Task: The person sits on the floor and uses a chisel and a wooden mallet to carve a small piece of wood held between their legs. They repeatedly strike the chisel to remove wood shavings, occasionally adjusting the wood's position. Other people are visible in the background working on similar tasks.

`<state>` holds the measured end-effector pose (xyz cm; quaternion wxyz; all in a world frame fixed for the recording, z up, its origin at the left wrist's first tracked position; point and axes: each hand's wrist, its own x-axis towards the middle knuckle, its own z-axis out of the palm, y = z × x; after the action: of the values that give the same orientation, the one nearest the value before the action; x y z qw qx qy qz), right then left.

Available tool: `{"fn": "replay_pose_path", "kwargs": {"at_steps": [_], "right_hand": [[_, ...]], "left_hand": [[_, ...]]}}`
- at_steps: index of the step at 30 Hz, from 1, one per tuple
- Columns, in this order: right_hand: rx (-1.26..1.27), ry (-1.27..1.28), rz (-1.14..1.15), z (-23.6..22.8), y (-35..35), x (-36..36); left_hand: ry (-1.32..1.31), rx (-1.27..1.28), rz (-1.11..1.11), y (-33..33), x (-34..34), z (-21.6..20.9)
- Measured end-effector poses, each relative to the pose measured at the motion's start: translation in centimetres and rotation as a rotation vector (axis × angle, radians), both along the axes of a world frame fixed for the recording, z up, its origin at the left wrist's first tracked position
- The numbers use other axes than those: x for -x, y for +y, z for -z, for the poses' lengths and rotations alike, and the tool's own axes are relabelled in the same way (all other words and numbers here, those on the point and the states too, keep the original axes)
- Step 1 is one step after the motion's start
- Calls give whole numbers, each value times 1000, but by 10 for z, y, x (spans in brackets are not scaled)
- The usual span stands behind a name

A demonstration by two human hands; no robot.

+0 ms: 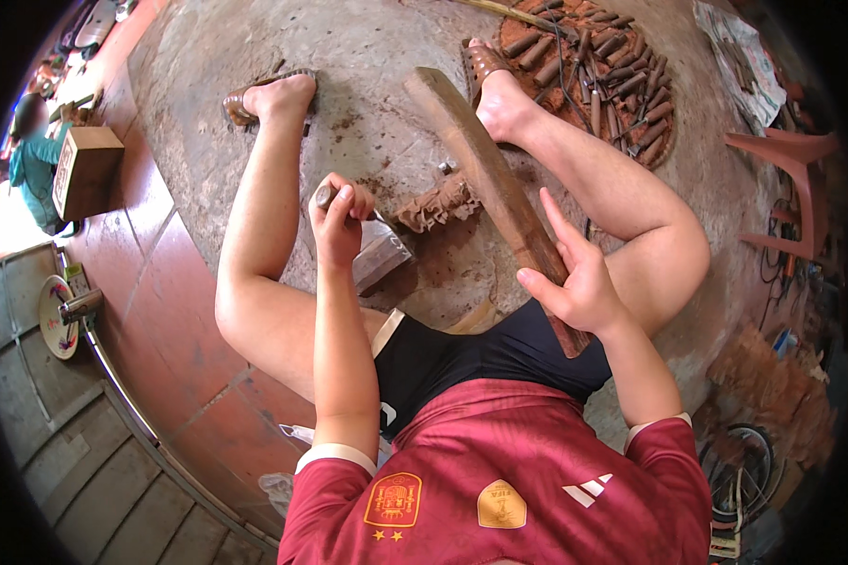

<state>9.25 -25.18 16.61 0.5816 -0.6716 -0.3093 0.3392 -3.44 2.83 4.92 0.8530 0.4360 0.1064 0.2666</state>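
Left hand (341, 218) on chisel (326, 195) — right hand (575, 275) on mallet (490, 184)

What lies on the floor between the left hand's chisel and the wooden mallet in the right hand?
A carved brown wood piece lies between the chisel and mallet, on the concrete floor in the head view.

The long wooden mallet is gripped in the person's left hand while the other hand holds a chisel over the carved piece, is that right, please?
Not quite: the head view shows the long wooden mallet in the right hand; the left hand holds the chisel over the carved piece.
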Motion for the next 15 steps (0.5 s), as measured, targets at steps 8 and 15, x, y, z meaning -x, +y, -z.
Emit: {"fn": "replay_pose_path", "kwargs": {"at_steps": [8,15], "right_hand": [[-21,9,11,-4,-3,5],[-10,19,21,-5,-4,6]], "left_hand": [[349,-288,-70,-24,-12,-4],[485,-504,-163,-29,-17,17]]}}
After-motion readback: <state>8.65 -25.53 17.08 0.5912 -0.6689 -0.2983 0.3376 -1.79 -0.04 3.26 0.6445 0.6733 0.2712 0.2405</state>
